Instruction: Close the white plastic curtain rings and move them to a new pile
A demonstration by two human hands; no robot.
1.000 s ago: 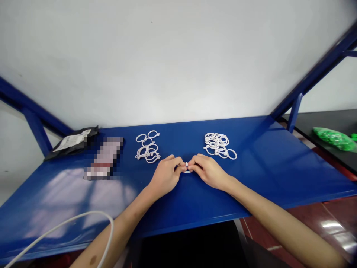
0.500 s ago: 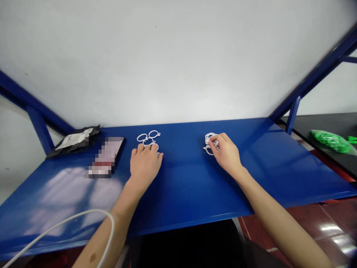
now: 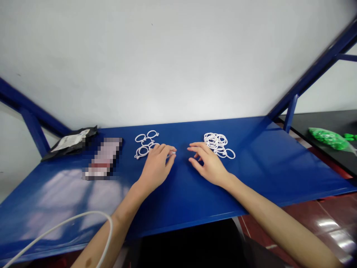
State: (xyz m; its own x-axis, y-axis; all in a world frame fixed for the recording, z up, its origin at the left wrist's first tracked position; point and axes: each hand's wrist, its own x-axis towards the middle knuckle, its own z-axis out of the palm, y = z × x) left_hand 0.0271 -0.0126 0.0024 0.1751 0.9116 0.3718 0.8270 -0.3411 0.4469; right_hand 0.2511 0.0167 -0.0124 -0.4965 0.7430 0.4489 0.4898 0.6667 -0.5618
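Note:
My left hand (image 3: 157,163) is raised a little over the middle left of the blue table, thumb and fingertips pinched on a white curtain ring (image 3: 173,153), mostly hidden by the fingers. Beside and behind that hand lie several white curtain rings (image 3: 143,150), each with a small eyelet, in a loose group. My right hand (image 3: 209,163) is open, its fingers apart and pointing left toward the other hand, nothing between them. Just behind and to the right of it sits an overlapping pile of white curtain rings (image 3: 220,140), with one ring (image 3: 230,153) at its right edge.
A blue table (image 3: 184,201) meets a pale wall. On the left lie a blurred phone (image 3: 108,154) and a black packet (image 3: 69,143) with a white label. A white cable (image 3: 83,213) crosses my left forearm. Green items in a bag (image 3: 327,138) rest on a black surface at right.
My left hand has moved right from the left group with a ring in its fingers. My right hand has let go at the pile, opened and come left, exposing more rings.

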